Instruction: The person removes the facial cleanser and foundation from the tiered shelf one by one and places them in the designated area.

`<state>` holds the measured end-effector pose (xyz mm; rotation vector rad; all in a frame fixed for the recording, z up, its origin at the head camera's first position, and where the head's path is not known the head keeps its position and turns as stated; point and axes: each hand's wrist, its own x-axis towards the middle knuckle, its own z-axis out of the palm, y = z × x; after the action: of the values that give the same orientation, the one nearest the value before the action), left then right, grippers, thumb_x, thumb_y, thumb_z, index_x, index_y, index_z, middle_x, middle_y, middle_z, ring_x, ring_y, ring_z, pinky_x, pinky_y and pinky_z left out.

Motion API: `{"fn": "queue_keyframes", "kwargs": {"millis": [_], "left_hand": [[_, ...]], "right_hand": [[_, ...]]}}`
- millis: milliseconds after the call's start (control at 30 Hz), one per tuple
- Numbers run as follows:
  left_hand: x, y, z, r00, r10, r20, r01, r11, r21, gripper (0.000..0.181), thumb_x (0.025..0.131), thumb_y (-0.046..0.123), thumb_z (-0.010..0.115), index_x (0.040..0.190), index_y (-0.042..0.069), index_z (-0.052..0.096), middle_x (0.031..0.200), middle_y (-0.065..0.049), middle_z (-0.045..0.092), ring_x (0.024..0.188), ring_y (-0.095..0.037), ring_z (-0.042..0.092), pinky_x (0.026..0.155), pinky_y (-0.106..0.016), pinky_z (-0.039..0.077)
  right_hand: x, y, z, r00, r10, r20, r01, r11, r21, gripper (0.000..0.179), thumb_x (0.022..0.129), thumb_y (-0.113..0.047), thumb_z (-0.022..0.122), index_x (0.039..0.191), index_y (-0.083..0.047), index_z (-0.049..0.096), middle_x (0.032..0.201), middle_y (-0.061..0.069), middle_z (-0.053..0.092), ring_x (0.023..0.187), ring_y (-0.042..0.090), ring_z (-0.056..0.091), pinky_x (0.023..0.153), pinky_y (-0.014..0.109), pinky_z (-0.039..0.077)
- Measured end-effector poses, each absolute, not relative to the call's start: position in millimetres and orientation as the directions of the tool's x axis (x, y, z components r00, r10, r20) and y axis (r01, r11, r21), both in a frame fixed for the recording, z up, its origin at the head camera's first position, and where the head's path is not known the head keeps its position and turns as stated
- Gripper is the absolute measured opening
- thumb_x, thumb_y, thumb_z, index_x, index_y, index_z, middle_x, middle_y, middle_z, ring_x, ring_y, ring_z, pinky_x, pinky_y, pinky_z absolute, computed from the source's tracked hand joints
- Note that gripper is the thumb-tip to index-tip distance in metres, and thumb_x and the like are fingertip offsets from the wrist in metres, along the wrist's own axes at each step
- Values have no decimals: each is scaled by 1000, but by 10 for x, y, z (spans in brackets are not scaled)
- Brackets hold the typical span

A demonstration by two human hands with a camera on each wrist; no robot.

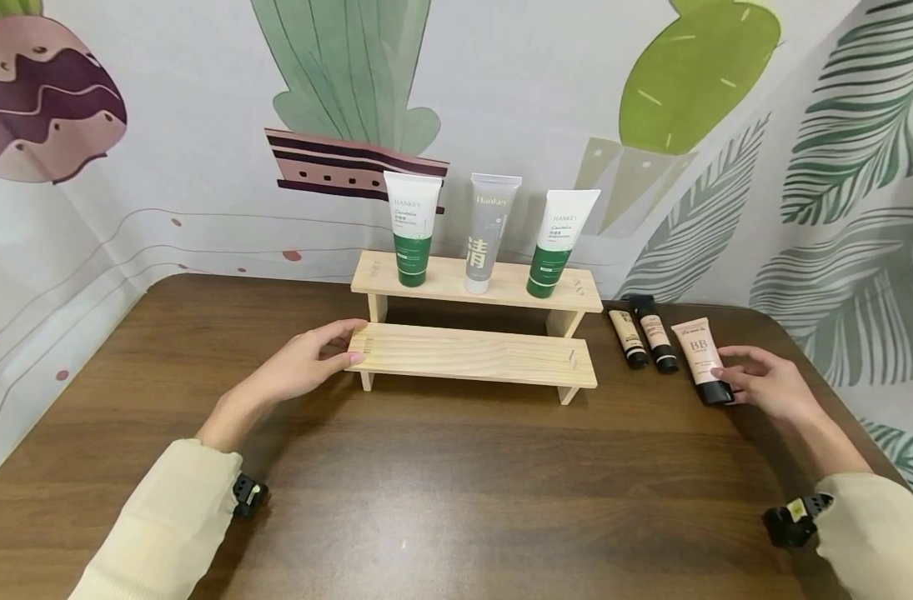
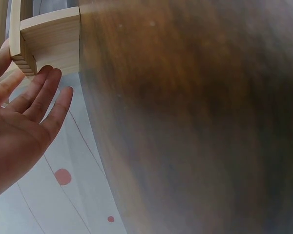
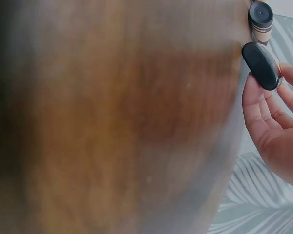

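Observation:
On the right, my right hand (image 1: pixel 773 385) holds a pink BB cream tube (image 1: pixel 699 350) near its black cap, thumb on the near side. The right wrist view shows that black cap (image 3: pixel 261 66) end-on between thumb and fingers. My left hand (image 1: pixel 306 358) grips the left end of the lower step of a two-tier wooden display stand (image 1: pixel 471 352). Seen from the left wrist, thumb and forefinger pinch the board's end (image 2: pixel 24 59) while the other fingers (image 2: pixel 57 109) extend beside it.
Along the upper step stand a white-green tube (image 1: pixel 413 229), a grey tube (image 1: pixel 490 233) and another white-green tube (image 1: pixel 562 243). Two small beige tubes (image 1: pixel 627 337) (image 1: pixel 657 337) with black caps lie right of the stand. A patterned cloth (image 1: pixel 531 100) hangs behind the brown table (image 1: pixel 456 500).

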<state>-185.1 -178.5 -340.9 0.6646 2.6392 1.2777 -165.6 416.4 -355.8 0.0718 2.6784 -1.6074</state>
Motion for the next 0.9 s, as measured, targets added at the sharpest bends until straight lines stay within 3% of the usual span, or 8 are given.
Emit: {"fn": "queue_keyframes", "kwargs": {"millis": [367, 567, 800, 900], "left_hand": [[-1848, -1782, -3410, -894, 442, 70, 332, 550, 766, 46, 92, 13, 56, 132, -2, 42, 113, -19, 56, 103, -29, 53, 86, -42, 43], [-1843, -1788, -3414, -897, 437, 64, 322, 548, 772, 46, 92, 14, 56, 133, -1, 42, 114, -19, 55, 104, -30, 53, 87, -43, 43], [-1849, -1790, -3411, -895, 440, 72, 334, 555, 762, 45, 91, 12, 56, 132, -2, 42, 112, -18, 56, 103, -29, 53, 86, -42, 43], [-1854, -1786, -3410, -892, 445, 75, 340, 552, 762, 45, 91, 11, 56, 132, -2, 42, 111, -18, 57, 101, -29, 54, 84, -41, 44]], "right_hand": [[-1700, 4159, -3574, -989, 88, -118, 146, 485, -862, 17, 90, -20, 59, 104, -24, 51, 82, -11, 55, 69, 5, 59, 60, 26, 52], [-1697, 4167, -3568, -990, 38, -139, 141, 449, -882, 24, 89, -11, 61, 106, -24, 51, 82, -13, 58, 72, 3, 59, 61, 26, 52], [-1712, 4191, -3580, -995, 3, -99, 83, 575, -814, 35, 84, -8, 65, 116, -15, 51, 88, -7, 57, 76, -2, 56, 62, 24, 49], [-1732, 4185, -3591, -998, -3, -69, 56, 560, -827, 33, 84, -5, 65, 112, -19, 54, 86, -9, 58, 75, -1, 56, 61, 24, 49]]}}
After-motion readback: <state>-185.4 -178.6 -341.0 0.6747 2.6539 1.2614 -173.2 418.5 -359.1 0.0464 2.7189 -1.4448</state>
